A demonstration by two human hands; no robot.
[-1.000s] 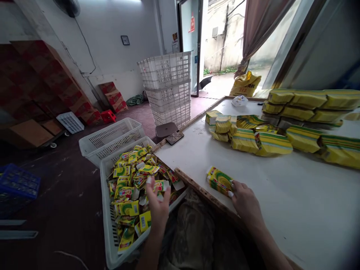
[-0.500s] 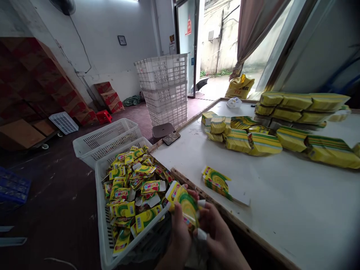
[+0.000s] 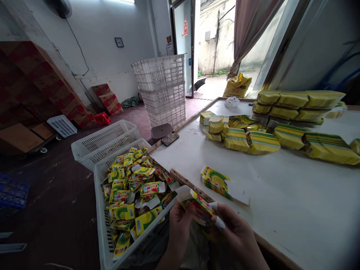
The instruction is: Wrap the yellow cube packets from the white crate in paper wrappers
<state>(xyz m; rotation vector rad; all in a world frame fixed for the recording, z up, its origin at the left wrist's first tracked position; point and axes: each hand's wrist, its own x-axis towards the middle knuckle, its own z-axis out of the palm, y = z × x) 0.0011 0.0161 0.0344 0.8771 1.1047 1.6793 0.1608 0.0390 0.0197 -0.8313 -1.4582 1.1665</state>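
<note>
A small yellow and green printed carton (image 3: 198, 204) is held between both hands over the table's near edge, its white end flap standing out. My left hand (image 3: 180, 221) pinches its left side, thumb on the near face. My right hand (image 3: 232, 225) grips the other end; white wraps cover some of its fingertips. On the table just beyond lies a small stack of flat cartons (image 3: 216, 180). To the left, a white plastic crate (image 3: 98, 210) is filled with a loose heap of similar cartons (image 3: 135, 187).
Bundled yellow cartons (image 3: 250, 140) stand in rows on the white table (image 3: 281, 198). A phone (image 3: 170, 138) rests near its left corner, beside a brown stool (image 3: 161, 131). Another crate (image 3: 105, 138) and a tall crate stack (image 3: 163, 88) stand behind. Red boxes (image 3: 36, 75) line the left.
The carton has turned from showing its broad face to being tilted, with its white flap spread at the left. Both hands have shifted slightly right.
</note>
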